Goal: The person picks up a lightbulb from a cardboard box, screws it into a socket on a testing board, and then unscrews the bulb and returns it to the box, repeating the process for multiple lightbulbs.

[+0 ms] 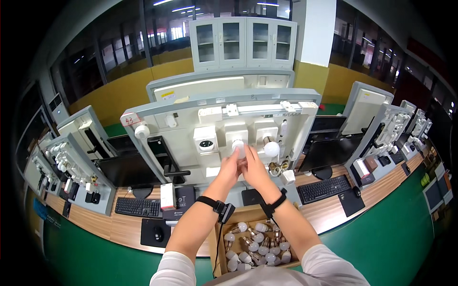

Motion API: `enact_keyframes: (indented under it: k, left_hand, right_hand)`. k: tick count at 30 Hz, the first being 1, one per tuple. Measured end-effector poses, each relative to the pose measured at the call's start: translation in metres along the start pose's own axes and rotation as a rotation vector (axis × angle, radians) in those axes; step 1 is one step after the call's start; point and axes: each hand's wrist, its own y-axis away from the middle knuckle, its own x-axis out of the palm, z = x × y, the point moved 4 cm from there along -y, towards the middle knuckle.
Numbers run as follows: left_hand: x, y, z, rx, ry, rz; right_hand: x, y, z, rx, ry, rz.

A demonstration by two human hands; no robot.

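Note:
Both my hands are raised to the upright white panel board (pixel 179 143). My left hand (pixel 230 166) and my right hand (pixel 254 166) meet around a white light bulb (pixel 238 144) at the middle square fixture, their fingers against its sides. To the right, another bulb with a round white globe (pixel 271 149) sticks out of its own square fixture. A small white camera-like device (pixel 206 143) is mounted left of my hands. Below my forearms, a cardboard box (pixel 213 246) holds several loose bulbs (pixel 253 246). Each wrist wears a black strap with a small device.
A black door handle lock (pixel 166 161) is mounted on the board's left. Monitors, a left keyboard (pixel 139 207), a right keyboard (pixel 324 189) and a mouse (pixel 159 233) are on the wooden desk. A white carton (pixel 168 196) stands near the board. A small white cup-shaped part (pixel 287 176) hangs at lower right.

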Motion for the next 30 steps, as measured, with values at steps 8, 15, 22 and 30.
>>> enact_keyframes:
  k: [8,15,22,30]
  left_hand:
    - [0.021,-0.013,0.002,0.122,-0.044,-0.271]
    - [0.014,-0.003,0.002,0.499,-1.131,-0.522]
    - [0.027,0.011,0.01,1.037,-1.888,-0.545]
    - [0.036,0.012,-0.001,1.079,-1.969,-0.441]
  right_hand:
    - [-0.163,0.166,-0.026,0.375,0.136,0.066]
    - [-0.231,0.365,-0.075,0.924,0.28,-0.047]
    - [-0.169,0.395,-0.054,0.805,0.269,0.378]
    - [-0.174,0.404,-0.076,0.806,0.12,0.369]
